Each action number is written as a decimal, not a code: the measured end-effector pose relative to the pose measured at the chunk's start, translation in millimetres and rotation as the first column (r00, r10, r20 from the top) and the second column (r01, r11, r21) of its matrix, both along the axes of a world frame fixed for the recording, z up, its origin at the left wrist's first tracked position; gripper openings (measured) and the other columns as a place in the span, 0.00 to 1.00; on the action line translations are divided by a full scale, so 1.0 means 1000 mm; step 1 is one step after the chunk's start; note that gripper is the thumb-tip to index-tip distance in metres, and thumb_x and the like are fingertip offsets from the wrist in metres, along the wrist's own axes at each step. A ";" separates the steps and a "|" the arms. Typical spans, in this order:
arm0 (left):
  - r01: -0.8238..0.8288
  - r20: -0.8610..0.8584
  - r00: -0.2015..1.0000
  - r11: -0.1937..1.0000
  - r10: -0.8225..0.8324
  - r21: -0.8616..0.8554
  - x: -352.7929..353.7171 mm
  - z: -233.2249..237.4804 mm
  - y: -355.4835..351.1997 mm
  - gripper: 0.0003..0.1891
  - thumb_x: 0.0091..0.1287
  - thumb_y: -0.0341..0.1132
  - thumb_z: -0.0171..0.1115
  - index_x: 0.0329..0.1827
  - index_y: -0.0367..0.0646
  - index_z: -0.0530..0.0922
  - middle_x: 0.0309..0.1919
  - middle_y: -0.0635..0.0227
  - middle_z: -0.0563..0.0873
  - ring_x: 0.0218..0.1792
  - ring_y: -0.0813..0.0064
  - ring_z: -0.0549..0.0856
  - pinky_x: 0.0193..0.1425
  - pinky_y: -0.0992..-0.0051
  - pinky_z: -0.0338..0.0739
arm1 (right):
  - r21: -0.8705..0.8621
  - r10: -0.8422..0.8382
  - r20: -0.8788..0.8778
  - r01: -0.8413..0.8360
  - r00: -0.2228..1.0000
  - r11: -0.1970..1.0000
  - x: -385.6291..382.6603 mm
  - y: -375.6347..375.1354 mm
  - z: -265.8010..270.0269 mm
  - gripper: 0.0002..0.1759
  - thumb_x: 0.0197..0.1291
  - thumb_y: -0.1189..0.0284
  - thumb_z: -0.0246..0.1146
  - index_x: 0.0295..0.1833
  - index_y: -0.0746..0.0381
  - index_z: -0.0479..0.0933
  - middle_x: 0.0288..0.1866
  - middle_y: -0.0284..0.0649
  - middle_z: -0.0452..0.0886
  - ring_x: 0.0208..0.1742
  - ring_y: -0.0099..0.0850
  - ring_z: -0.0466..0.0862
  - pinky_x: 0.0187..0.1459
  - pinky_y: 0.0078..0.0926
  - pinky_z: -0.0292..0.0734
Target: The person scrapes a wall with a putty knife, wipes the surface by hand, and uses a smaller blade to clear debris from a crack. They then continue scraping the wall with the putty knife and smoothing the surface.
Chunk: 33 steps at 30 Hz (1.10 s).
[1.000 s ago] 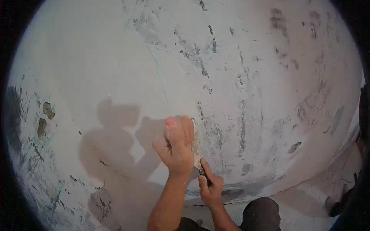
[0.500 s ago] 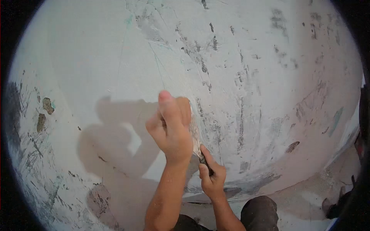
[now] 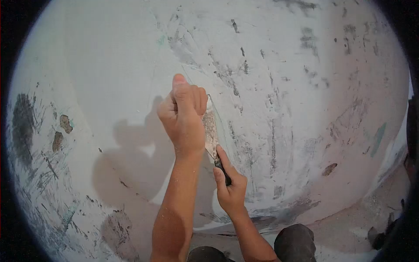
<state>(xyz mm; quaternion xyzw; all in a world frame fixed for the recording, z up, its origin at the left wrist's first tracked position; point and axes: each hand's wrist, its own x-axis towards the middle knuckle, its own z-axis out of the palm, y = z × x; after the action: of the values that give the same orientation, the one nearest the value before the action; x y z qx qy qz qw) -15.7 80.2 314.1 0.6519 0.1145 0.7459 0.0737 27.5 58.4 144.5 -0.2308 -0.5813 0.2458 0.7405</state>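
My right hand (image 3: 232,192) is closed round the black handle (image 3: 223,172) of a putty knife, thumb and forefinger along it. The knife's blade (image 3: 210,129), smeared with whitish and brownish residue, points up the wall and passes beside my left hand (image 3: 183,115). That left hand is a closed fist with the thumb pointing up, close to the wall surface. Whatever its fingers may be gripping is hidden. A pale plastered wall (image 3: 118,78) spreads in front of both hands, with dark scrapes and ridges to their right.
Chipped holes (image 3: 66,124) and a dark patch (image 3: 22,126) mark the wall's left side. Along the bottom right runs a dusty floor (image 3: 345,231). My knee (image 3: 295,242) in dark cloth is low in view. Shadows of my arms fall leftward.
Both hands have moved up and slightly left along the wall, with the putty knife still in my right hand. More of its blade now shows. The view has shifted slightly.
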 end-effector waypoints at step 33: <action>-0.591 -0.780 0.594 0.552 -0.197 -0.589 -0.124 -0.209 -0.120 0.25 0.71 0.48 0.61 0.63 0.38 0.77 0.52 0.52 0.84 0.51 0.61 0.85 0.56 0.65 0.78 | -0.221 -0.119 0.564 0.289 0.817 0.932 0.233 -0.108 -0.132 0.30 0.70 0.80 0.52 0.76 0.72 0.58 0.38 0.39 0.78 0.35 0.28 0.78 0.40 0.26 0.75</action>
<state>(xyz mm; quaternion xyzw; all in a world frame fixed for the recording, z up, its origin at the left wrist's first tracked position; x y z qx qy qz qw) -139.8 -40.0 104.9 0.7745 0.5432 0.2482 0.2085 260.1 -49.7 12.0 -0.4607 -0.6945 0.1731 0.5249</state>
